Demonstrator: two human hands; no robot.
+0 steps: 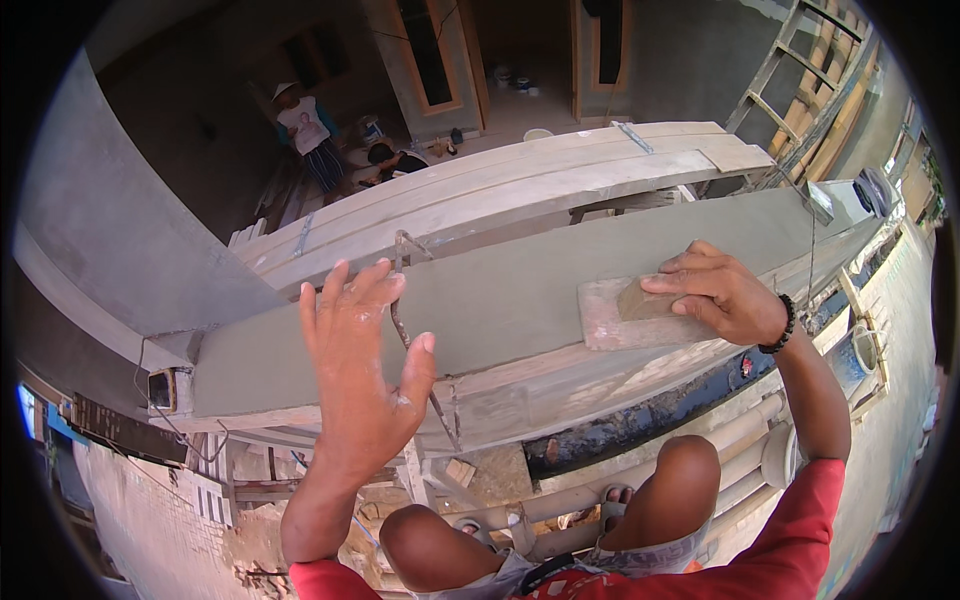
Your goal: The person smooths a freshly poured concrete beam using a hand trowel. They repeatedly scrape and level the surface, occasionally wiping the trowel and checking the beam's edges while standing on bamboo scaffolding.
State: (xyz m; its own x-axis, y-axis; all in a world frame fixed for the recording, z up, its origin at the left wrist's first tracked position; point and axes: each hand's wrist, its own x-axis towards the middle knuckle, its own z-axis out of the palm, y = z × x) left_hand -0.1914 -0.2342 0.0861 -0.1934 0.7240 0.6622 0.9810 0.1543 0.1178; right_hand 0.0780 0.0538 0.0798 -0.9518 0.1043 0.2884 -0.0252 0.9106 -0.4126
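A long ledge of smooth grey wet cement (490,285) runs across in front of me. On its near edge, right of the middle, lies a wooden plastering float (602,318), flat against the cement. My right hand (728,295) is closed round the float's block handle. My left hand (355,355) is raised over the ledge's left part, open with its fingers apart and whitish dust on them. Beside its thumb a bent metal rod clamp (402,328) hooks over the ledge; whether the hand touches it I cannot tell. A form board (510,368) borders the near edge.
Long pale planks (480,205) lie beyond the ledge. A grey pillar (140,220) rises at left, a wooden ladder (790,85) at far right. Below me are bamboo poles (735,435), a dark ditch (610,440) and a bucket (852,358). Two people (308,135) are in the background.
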